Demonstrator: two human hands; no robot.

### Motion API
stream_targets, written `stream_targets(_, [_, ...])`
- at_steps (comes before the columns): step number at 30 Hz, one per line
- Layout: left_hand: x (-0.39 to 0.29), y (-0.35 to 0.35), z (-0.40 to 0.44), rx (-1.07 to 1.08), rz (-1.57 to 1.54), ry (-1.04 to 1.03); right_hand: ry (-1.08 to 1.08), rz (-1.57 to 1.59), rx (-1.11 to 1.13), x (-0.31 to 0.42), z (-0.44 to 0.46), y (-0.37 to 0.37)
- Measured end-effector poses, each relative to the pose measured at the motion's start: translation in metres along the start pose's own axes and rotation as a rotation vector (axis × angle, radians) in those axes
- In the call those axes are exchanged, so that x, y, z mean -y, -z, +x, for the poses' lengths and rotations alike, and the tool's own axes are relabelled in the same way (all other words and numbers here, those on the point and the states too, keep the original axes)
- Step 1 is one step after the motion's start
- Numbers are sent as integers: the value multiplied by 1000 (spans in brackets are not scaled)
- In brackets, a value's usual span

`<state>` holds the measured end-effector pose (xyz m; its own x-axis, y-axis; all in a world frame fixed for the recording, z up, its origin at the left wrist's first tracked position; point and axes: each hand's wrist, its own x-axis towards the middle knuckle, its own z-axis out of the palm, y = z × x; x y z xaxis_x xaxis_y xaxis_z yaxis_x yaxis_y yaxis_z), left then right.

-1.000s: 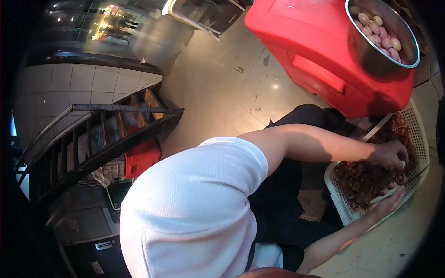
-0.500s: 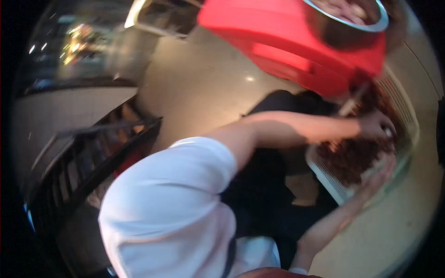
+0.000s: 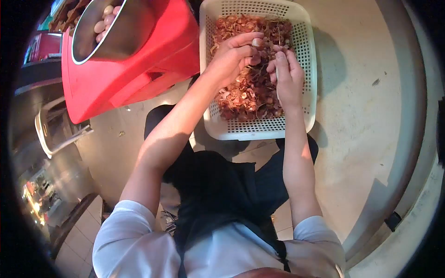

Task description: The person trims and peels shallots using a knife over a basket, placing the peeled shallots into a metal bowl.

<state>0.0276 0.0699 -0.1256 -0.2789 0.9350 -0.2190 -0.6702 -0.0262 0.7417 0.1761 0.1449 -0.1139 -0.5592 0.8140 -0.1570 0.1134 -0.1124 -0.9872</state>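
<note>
Left hand [image 3: 232, 58] has its fingers curled, pinching what looks like a small pale shallot [image 3: 257, 42]. Right hand [image 3: 289, 81] is half closed just beside it, can't tell on what. Loose pinch and that slick little thing could vanish into the skins [image 3: 245, 95] in the white basket [image 3: 309, 69] below the fingers. No readable labels or brands anywhere.

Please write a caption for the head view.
Left hand and right hand over a white basket of reddish peelings, metal bowl on red box nearby.
</note>
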Motion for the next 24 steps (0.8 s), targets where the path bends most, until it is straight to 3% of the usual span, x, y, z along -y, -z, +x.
stream_targets(10, [7,3,5,26,-50,0,230,-104,20,-4,-6,-10])
stream_targets(24, [5,-2,3,-39,-45,-11,306,-274,26,-3,-7,-7])
